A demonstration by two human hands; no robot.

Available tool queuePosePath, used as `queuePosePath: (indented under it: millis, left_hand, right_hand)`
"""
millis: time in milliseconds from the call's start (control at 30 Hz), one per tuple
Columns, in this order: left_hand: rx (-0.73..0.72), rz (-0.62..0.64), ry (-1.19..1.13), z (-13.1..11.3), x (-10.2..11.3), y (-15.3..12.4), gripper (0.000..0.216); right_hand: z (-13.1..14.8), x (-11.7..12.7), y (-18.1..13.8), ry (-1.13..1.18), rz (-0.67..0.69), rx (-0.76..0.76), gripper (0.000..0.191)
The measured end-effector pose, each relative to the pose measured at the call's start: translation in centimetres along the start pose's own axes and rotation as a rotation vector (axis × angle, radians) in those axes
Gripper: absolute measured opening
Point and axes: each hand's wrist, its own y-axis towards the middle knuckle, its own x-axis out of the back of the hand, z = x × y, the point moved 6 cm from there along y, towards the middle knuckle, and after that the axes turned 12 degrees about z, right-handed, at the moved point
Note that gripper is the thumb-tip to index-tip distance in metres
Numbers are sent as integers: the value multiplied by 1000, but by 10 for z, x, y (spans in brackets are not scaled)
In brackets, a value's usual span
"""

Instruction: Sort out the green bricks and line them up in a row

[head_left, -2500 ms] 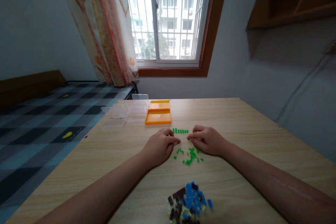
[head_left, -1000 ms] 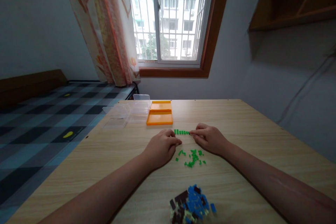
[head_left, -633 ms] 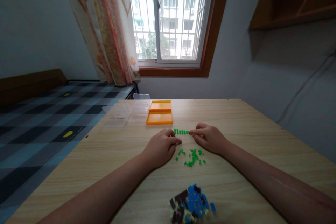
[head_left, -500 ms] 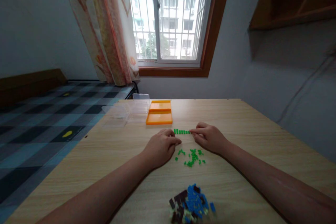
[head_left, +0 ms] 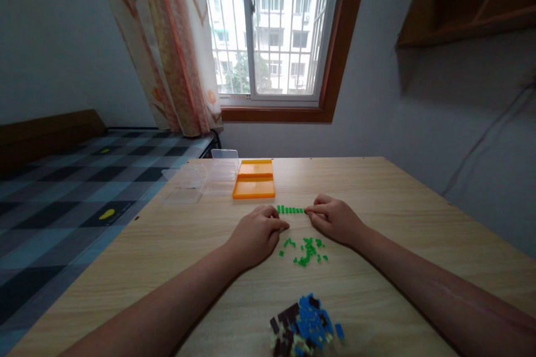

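A row of small green building blocks (head_left: 292,210) runs sideways across the middle of the wooden table. At its left end rests my left hand (head_left: 262,234), palm down, fingertips beside the first blocks and thumb held apart from them. My right hand (head_left: 335,218) lies at the other end, its index fingertip against or very close to the last block. Its other fingers are spread, and I see nothing held in either hand. Between my hands and nearer to me lies a loose scatter of green blocks (head_left: 309,251).
Close to me sits a pile of blue, dark brown and pale blocks (head_left: 312,321). Behind the row is an orange tray with two sections (head_left: 254,196). Clear plastic boxes (head_left: 184,192) stand left of it. A bed with a checked cover (head_left: 84,223) adjoins the table's left side.
My right fingertip has drawn slightly to the right, so the row's last block shows more clearly. My left hand and the loose blocks have stayed put.
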Motion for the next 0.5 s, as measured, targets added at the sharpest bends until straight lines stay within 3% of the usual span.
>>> queuePosePath:
  millis: [500]
  left_hand:
    - [-3, 4, 24, -1, 1, 1, 30]
  right_hand:
    - [3, 4, -2, 9, -40, 0, 25]
